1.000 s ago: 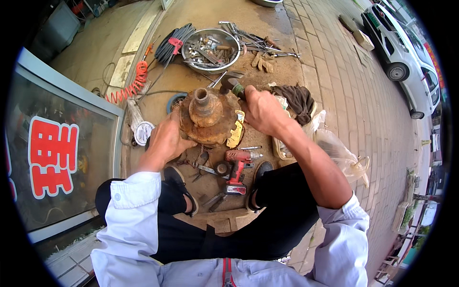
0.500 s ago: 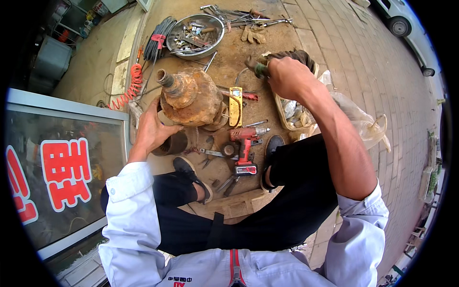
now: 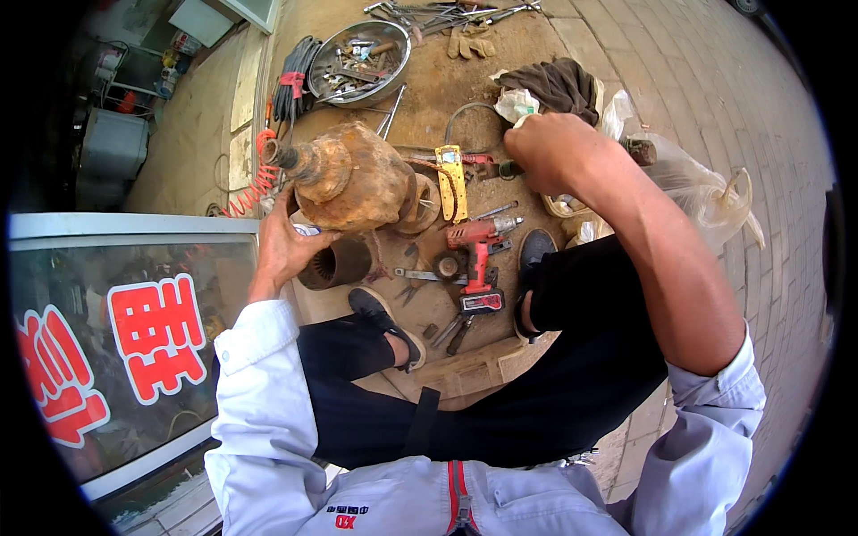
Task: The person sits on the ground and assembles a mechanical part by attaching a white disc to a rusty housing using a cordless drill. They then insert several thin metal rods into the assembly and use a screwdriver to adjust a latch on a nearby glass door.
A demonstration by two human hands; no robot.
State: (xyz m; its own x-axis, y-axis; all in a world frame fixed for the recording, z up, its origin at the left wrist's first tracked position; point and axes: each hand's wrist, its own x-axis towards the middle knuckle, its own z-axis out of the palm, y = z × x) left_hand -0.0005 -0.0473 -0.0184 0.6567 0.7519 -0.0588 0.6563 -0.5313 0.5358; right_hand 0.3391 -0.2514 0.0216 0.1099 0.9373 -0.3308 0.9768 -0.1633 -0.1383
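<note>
My left hand (image 3: 284,246) grips the lower left side of a large rusty metal housing (image 3: 362,183); its thumb shows in front and some fingers are hidden behind. A threaded stub (image 3: 281,154) sticks out of the housing toward the upper left. My right hand (image 3: 554,152), raised on the right, is closed in a fist round a dark green bar-like tool (image 3: 509,169). One thick blunt end (image 3: 642,151) of this tool shows right of the wrist; its middle is hidden by the hand. Below the housing stands a dark hollow sleeve (image 3: 340,263), grooved inside.
A red cordless impact wrench (image 3: 478,250) and a yellow tool (image 3: 451,185) lie between housing and right foot. Behind are a metal basin (image 3: 404,76) of parts, black cable (image 3: 298,67) and gloves (image 3: 471,42). At right are a dark cloth (image 3: 567,85) and plastic bag (image 3: 693,192). A glass-panelled frame (image 3: 134,228) stands left.
My right hand has swung the green tool round, so its thick end now points right instead of left. The left hand stays on the housing. The whole view has shifted slightly.
</note>
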